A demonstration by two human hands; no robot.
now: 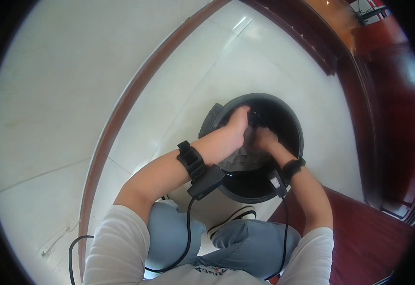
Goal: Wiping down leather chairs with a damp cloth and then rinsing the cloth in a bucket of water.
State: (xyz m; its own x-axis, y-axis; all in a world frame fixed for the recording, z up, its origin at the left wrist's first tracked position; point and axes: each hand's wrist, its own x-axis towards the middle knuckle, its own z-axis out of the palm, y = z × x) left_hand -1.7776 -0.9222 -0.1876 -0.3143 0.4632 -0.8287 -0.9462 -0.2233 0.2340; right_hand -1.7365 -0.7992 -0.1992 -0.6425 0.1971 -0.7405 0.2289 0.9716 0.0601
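Observation:
On the floor before me stands a round dark bucket (300, 133), with both my hands inside its rim. Wet-looking grey cloth (239, 160) lies bunched in it, and a shiny dark surface that looks like water shows at the near side. My left hand (239, 123) reaches in at the left and touches the cloth; its fingers are mostly hidden. Blurred by motion, my right hand (266, 138) is curled on the cloth just to the right of it. A dark flap (210, 119) sits against the bucket's left outer side; I cannot tell what it is.
Black straps hold small devices, one (207, 181) at my left forearm and another (277, 182) at my right, with hanging cables (189, 228). A brown strip (122, 103) crosses the pale tiled floor (179, 89). Dark red wooden furniture (382, 107) stands at the right.

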